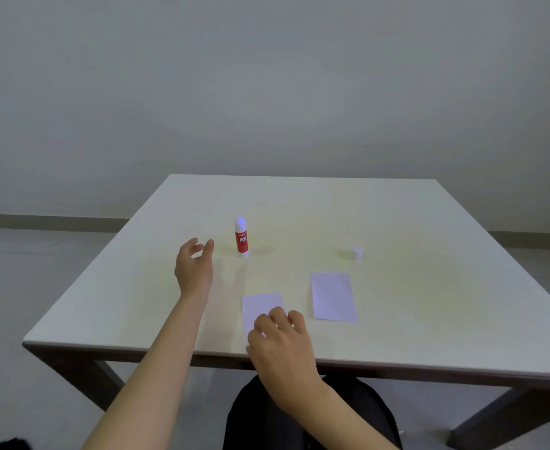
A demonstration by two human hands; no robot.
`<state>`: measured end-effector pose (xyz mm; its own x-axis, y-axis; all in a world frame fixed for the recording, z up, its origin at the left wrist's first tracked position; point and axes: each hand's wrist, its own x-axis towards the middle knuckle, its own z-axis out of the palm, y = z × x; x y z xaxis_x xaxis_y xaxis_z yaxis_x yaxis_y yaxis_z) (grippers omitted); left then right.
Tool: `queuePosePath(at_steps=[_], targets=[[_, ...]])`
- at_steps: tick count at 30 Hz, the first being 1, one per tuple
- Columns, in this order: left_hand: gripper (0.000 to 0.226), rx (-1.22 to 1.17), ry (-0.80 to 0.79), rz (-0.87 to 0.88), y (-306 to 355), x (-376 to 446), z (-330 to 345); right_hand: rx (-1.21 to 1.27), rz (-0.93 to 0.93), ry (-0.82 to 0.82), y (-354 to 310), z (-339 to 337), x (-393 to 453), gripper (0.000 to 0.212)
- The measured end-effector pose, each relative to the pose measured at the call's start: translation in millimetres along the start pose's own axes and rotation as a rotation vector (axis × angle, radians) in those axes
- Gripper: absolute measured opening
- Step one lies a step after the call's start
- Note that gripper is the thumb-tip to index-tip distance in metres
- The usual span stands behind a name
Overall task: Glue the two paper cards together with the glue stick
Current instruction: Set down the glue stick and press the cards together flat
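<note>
Now, reaching for the glue point(241, 237).
Left hand point(193, 265) open beside it; right hand point(280, 342) pins the near card point(260, 306) flat, gripping nothing. Grasp low, keep it upright.

Soft even room light, faint shadows on the table point(429, 254), overexposed white paper, mild overall blur, wide-angle bowing at edges

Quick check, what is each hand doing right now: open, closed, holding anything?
Left hand: open, empty, beside the upright glue stick, not touching it.
Right hand: holding nothing, fingers resting on the nearer paper card.
</note>
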<state>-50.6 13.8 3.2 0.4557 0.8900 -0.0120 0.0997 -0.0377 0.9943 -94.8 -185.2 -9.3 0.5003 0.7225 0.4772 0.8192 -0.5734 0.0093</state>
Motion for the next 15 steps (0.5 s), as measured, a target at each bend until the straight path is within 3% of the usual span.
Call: queuePosePath(at_steps=[3, 6, 8, 11, 15], targets=[[0.029, -0.040, -0.057, 0.030, 6, -10, 0, 0.216, 0.126, 0.125, 18, -7, 10, 0.018], [0.027, -0.063, -0.102, 0.018, 12, -26, 6, 0.701, 0.463, 0.146, 48, -24, 25, 0.012], [0.023, -0.078, -0.170, -0.021, 17, -40, 14, 0.912, 0.704, 0.255, 69, -30, 30, 0.011], [0.007, -0.046, -0.339, -0.073, 21, -63, 26, 1.292, 1.002, 0.351, 96, -35, 28, 0.007], [0.015, 0.029, -0.590, -0.211, 18, -90, 38, 1.678, 1.201, 0.391, 109, -34, 18, 0.007]])
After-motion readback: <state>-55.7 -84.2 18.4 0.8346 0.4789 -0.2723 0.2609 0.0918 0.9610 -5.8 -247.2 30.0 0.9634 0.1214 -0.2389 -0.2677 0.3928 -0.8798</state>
